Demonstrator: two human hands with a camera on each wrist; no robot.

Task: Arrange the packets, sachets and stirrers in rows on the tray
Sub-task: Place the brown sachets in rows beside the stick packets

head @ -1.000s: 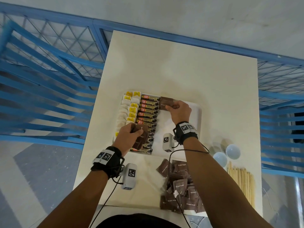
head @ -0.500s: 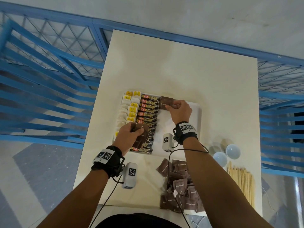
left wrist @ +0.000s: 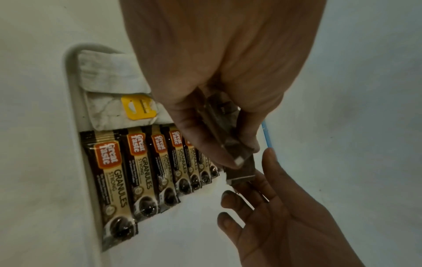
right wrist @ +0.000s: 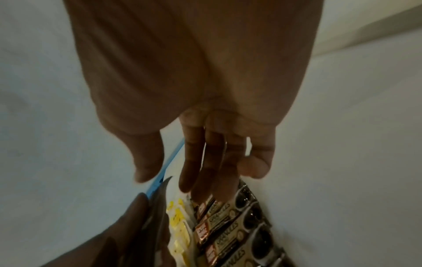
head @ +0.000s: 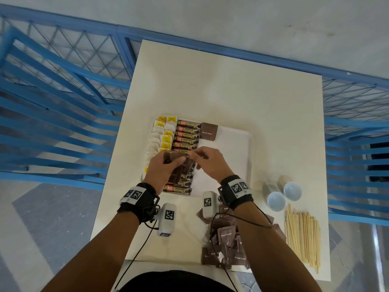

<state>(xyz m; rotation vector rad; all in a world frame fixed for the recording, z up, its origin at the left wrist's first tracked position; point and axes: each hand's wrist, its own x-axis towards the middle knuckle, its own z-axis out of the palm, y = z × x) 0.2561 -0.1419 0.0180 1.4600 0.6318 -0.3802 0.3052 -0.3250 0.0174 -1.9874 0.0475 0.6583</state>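
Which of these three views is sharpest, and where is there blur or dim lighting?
Head view: bright and sharpest, brown sugar sachet print readable, blue railing bowed by the wide lens. Left wrist view: dim, yet coffee packets stay legible. Right wrist view: darkest, right hand soft and blurred.

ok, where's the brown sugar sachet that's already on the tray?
Head view: the placed brown sugar sachet lies flat at the far end of the tray, just right of the coffee granule sticks, beyond both hands.
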